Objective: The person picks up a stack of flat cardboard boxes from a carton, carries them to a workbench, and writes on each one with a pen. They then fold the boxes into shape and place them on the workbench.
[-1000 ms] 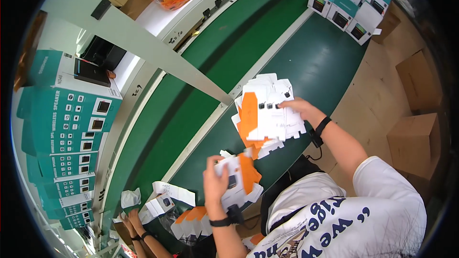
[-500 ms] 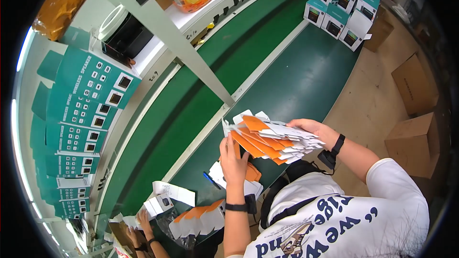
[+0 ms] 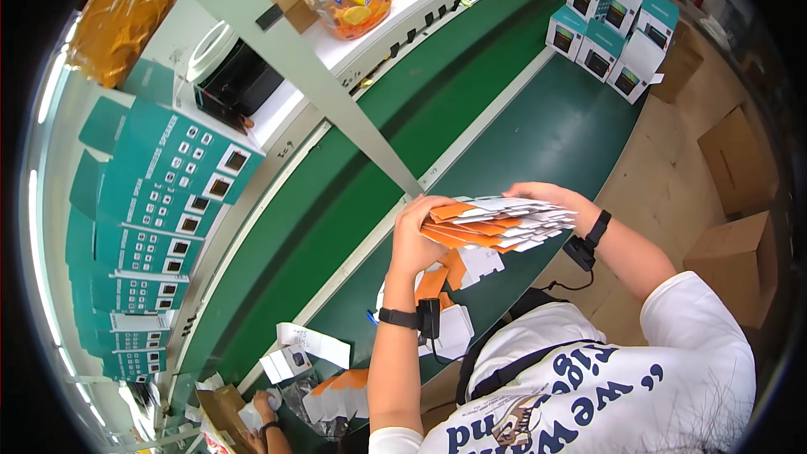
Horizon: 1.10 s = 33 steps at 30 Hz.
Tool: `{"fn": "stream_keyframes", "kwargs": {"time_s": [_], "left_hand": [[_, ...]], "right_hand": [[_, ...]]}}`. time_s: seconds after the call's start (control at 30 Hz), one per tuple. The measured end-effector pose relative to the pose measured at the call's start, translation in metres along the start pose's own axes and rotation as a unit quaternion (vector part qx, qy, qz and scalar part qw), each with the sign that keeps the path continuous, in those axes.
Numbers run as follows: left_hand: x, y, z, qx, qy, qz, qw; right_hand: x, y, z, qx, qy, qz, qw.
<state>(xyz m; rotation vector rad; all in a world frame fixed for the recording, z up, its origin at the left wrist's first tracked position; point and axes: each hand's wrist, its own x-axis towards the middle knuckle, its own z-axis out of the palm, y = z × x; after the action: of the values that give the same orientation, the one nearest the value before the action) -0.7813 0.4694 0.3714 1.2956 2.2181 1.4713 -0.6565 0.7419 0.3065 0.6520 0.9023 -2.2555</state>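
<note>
Squaring a stack of flat orange-and-white cards (image 3: 496, 223), held edge-on in the air above the near edge of the green bench (image 3: 538, 130). Left hand (image 3: 418, 240) closed round the stack's left end, fingers wrapped over the top, thumb side hidden. Right hand (image 3: 551, 197) cupped over the far right end, fingers curled on the top cards; how tightly, cannot tell. Card edges fan out unevenly toward the right. To do this well, judged from here: keep both ends pinched, ease the grip just enough for cards to slide flush, tap against the bench. More loose cards (image 3: 458, 273) lie below the stack on the bench. Teal boxes (image 3: 609, 29) stand at the bench's far end; a taller pile of teal boxes (image 3: 160, 219) at left. Another person's hand (image 3: 265, 408) at the bench's lower left.
</note>
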Motion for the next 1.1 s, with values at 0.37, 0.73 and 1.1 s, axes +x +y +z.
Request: {"fn": "stream_keyframes", "kwargs": {"time_s": [0.37,0.73,1.1], "left_hand": [[-0.007,-0.072,0.068,-0.244,0.082,-0.194,0.947],[-0.049,-0.128,0.144,-0.349,0.165,-0.337,0.859],[-0.037,-0.108,0.117,-0.156,0.018,-0.316,0.936]], "right_hand": [[0.042,0.010,-0.060,-0.161,0.231,-0.328,0.902],[0.048,0.013,-0.059,-0.036,-0.024,-0.306,0.951],[0.070,0.004,-0.078,-0.308,0.125,-0.354,0.874]]}}
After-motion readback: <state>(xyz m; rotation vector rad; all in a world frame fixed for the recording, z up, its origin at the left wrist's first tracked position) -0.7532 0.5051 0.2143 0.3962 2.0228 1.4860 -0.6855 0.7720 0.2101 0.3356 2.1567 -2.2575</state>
